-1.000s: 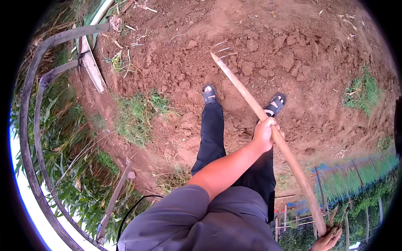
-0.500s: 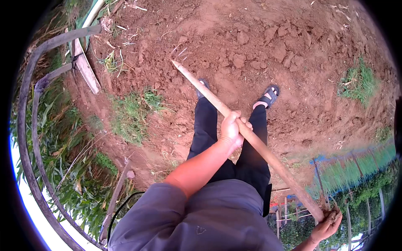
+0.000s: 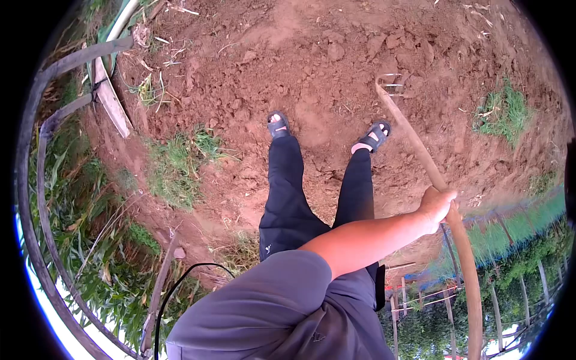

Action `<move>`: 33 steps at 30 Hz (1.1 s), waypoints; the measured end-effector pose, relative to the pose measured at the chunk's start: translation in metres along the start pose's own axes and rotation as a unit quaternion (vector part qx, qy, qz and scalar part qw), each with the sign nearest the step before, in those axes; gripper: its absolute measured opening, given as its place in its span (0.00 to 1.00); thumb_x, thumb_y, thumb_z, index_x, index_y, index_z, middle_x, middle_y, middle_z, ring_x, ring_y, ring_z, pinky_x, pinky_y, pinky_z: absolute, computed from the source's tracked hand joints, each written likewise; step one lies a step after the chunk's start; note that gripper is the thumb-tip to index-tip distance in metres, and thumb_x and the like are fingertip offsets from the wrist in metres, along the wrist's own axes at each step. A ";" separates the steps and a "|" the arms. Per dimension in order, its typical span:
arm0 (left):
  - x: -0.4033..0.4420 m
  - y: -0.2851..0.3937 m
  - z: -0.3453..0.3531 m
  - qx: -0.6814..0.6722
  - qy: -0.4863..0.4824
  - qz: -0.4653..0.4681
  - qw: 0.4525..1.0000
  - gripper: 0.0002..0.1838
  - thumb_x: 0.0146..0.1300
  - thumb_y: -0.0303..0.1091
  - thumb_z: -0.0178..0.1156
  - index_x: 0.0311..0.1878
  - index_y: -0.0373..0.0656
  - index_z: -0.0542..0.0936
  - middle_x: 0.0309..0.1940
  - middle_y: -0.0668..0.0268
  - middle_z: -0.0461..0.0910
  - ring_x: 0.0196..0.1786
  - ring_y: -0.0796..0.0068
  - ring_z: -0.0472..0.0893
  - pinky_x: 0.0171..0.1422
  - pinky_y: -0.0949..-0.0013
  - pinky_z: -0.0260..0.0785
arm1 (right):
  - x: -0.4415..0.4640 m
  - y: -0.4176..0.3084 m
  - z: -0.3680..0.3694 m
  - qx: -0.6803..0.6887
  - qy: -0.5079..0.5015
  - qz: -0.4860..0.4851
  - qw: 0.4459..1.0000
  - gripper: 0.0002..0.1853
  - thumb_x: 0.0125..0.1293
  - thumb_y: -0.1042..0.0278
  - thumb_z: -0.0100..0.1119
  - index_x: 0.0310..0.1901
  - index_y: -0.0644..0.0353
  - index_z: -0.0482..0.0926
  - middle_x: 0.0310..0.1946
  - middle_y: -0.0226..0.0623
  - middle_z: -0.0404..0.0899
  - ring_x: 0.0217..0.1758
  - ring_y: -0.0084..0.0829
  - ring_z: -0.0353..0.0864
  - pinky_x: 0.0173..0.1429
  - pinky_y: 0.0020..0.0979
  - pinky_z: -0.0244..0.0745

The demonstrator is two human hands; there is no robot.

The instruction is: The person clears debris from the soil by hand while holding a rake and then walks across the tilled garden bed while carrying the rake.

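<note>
A pronged hoe point(image 3: 414, 139) with a long wooden handle crosses the right side of the head view. Its thin metal tines point(image 3: 393, 84) are at or just above the loose reddish soil, past my right foot; contact is hard to judge. My left hand point(image 3: 437, 204) reaches across my body and is closed around the handle at about mid-length. From there the handle runs down and out of the bottom edge. My right hand is out of sight.
My sandalled feet point(image 3: 278, 125) stand apart on cloddy soil point(image 3: 324, 66). Grass tufts point(image 3: 504, 114) grow on both sides. Bent poles point(image 3: 31, 180) and leafy plants point(image 3: 78, 240) line the left. Green netting point(image 3: 498, 240) with stakes borders the lower right.
The hoe has swung to the right, its tines moving from beyond my left foot to beyond my right. My left hand moved right with it. My right hand left the view.
</note>
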State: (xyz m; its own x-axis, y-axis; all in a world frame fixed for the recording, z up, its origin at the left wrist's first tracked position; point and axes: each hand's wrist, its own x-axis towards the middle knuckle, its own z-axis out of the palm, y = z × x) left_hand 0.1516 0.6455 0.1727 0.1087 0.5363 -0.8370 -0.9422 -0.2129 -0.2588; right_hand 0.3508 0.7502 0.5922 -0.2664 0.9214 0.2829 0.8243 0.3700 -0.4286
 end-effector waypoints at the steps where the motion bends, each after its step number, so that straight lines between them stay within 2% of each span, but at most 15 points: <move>1: -0.009 0.018 -0.022 -0.024 0.035 0.016 0.999 0.11 0.64 0.30 0.60 0.44 0.37 0.71 0.29 0.59 0.75 0.26 0.61 0.81 0.29 0.57 0.81 | -0.002 0.029 0.016 -0.006 -0.034 0.047 0.998 0.22 0.77 0.69 0.48 0.66 0.73 0.65 0.55 0.51 0.71 0.52 0.35 0.76 0.53 0.32 0.76; 4: 0.009 0.074 -0.163 -0.018 0.166 0.114 0.979 0.07 0.63 0.28 0.60 0.39 0.36 0.73 0.28 0.60 0.75 0.25 0.56 0.81 0.30 0.52 0.79 | -0.048 0.109 0.106 0.034 -0.202 0.199 0.958 0.25 0.79 0.72 0.44 0.73 0.73 0.61 0.68 0.57 0.69 0.65 0.39 0.78 0.65 0.35 0.78; 5: 0.000 0.099 -0.200 -0.013 0.229 0.135 0.964 0.07 0.63 0.27 0.59 0.39 0.36 0.73 0.28 0.58 0.75 0.24 0.54 0.81 0.30 0.52 0.79 | -0.087 0.122 0.158 0.168 -0.267 0.197 0.928 0.25 0.79 0.72 0.47 0.72 0.72 0.61 0.70 0.54 0.68 0.69 0.40 0.73 0.70 0.36 0.72; 7: -0.027 0.153 -0.260 -0.010 0.277 0.177 0.944 0.06 0.65 0.26 0.58 0.40 0.35 0.73 0.28 0.57 0.75 0.24 0.54 0.80 0.31 0.51 0.80 | -0.135 0.092 0.229 0.106 -0.330 0.205 0.916 0.20 0.79 0.68 0.49 0.66 0.72 0.69 0.60 0.44 0.76 0.59 0.34 0.78 0.61 0.34 0.76; 9: -0.050 0.206 -0.306 -0.010 0.326 0.218 0.920 0.06 0.65 0.26 0.59 0.40 0.35 0.73 0.27 0.57 0.75 0.24 0.55 0.80 0.30 0.50 0.80 | -0.173 0.020 0.295 0.157 -0.391 0.244 0.874 0.11 0.79 0.68 0.49 0.50 0.67 0.76 0.46 0.36 0.79 0.45 0.24 0.78 0.45 0.27 0.76; 11: -0.074 0.253 -0.346 0.009 0.395 0.283 0.874 0.08 0.64 0.25 0.60 0.42 0.33 0.73 0.28 0.57 0.75 0.27 0.57 0.79 0.33 0.54 0.80 | -0.208 -0.025 0.344 0.139 -0.484 0.199 0.841 0.09 0.77 0.70 0.50 0.46 0.67 0.77 0.40 0.40 0.80 0.39 0.30 0.81 0.43 0.32 0.76; 13: -0.100 0.285 -0.388 -0.003 0.440 0.358 0.824 0.08 0.64 0.25 0.60 0.42 0.34 0.72 0.30 0.57 0.76 0.26 0.58 0.80 0.30 0.54 0.79 | -0.234 -0.055 0.373 0.038 -0.571 -0.009 0.820 0.06 0.72 0.74 0.54 0.44 0.67 0.77 0.36 0.47 0.80 0.36 0.42 0.82 0.43 0.38 0.77; 16: -0.167 0.310 -0.428 -0.043 0.429 0.388 0.815 0.08 0.63 0.23 0.60 0.43 0.34 0.72 0.30 0.57 0.76 0.26 0.58 0.78 0.32 0.54 0.78 | -0.276 -0.101 0.386 0.114 -0.593 -0.062 0.795 0.06 0.66 0.77 0.56 0.43 0.67 0.77 0.35 0.52 0.78 0.37 0.53 0.80 0.44 0.43 0.75; 19: -0.211 0.314 -0.431 -0.023 0.425 0.374 0.824 0.09 0.66 0.24 0.59 0.45 0.31 0.71 0.32 0.57 0.74 0.30 0.61 0.77 0.34 0.55 0.76 | -0.283 -0.123 0.382 0.154 -0.602 -0.073 0.780 0.06 0.66 0.76 0.56 0.44 0.65 0.77 0.35 0.50 0.78 0.39 0.53 0.80 0.44 0.43 0.75; 23: -0.194 0.300 -0.412 -0.048 0.448 0.377 0.809 0.09 0.63 0.23 0.59 0.42 0.32 0.70 0.28 0.56 0.74 0.25 0.57 0.78 0.29 0.54 0.77 | -0.260 -0.109 0.371 0.137 -0.615 -0.033 0.776 0.05 0.67 0.76 0.56 0.42 0.65 0.76 0.33 0.50 0.77 0.37 0.51 0.79 0.42 0.42 0.73; 24: -0.180 0.290 -0.407 -0.050 0.430 0.367 0.823 0.09 0.63 0.24 0.59 0.43 0.32 0.70 0.28 0.56 0.74 0.25 0.57 0.78 0.29 0.54 0.77 | -0.246 -0.101 0.361 0.114 -0.608 -0.039 0.785 0.05 0.69 0.75 0.54 0.42 0.66 0.77 0.33 0.47 0.78 0.36 0.44 0.79 0.42 0.39 0.73; 26: -0.146 0.255 -0.384 -0.081 0.353 0.362 0.859 0.07 0.62 0.24 0.59 0.41 0.35 0.72 0.29 0.57 0.74 0.24 0.58 0.78 0.28 0.55 0.77 | -0.213 -0.101 0.328 0.072 -0.592 -0.045 0.802 0.07 0.72 0.73 0.51 0.42 0.67 0.78 0.33 0.44 0.79 0.34 0.36 0.78 0.41 0.34 0.73; 29: -0.098 0.189 -0.323 -0.037 0.333 0.284 0.898 0.06 0.65 0.27 0.61 0.40 0.38 0.74 0.27 0.61 0.73 0.25 0.59 0.76 0.32 0.56 0.76 | -0.164 -0.078 0.272 0.060 -0.539 -0.082 0.836 0.09 0.74 0.71 0.50 0.43 0.67 0.77 0.33 0.41 0.78 0.34 0.31 0.75 0.41 0.31 0.71; 31: -0.077 0.152 -0.295 -0.033 0.338 0.252 0.906 0.07 0.64 0.25 0.61 0.41 0.36 0.73 0.29 0.59 0.74 0.26 0.58 0.77 0.32 0.56 0.78 | -0.141 -0.060 0.255 0.070 -0.499 -0.036 0.863 0.10 0.74 0.70 0.51 0.40 0.69 0.77 0.28 0.41 0.77 0.32 0.34 0.78 0.37 0.33 0.70; 33: -0.067 0.124 -0.270 -0.015 0.366 0.231 0.902 0.07 0.63 0.25 0.61 0.40 0.35 0.73 0.29 0.59 0.74 0.27 0.58 0.78 0.33 0.54 0.79 | -0.117 -0.035 0.245 0.071 -0.490 0.014 0.869 0.10 0.75 0.69 0.51 0.40 0.69 0.77 0.28 0.38 0.77 0.31 0.29 0.74 0.37 0.31 0.69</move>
State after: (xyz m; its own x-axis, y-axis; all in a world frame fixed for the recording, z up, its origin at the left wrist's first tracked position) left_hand 0.1130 0.3623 0.0663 -0.1016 -0.2948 -0.9501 -0.9327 -0.3040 0.1941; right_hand 0.2304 0.6586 0.3637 -0.6010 0.5644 -0.5659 0.7866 0.2920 -0.5440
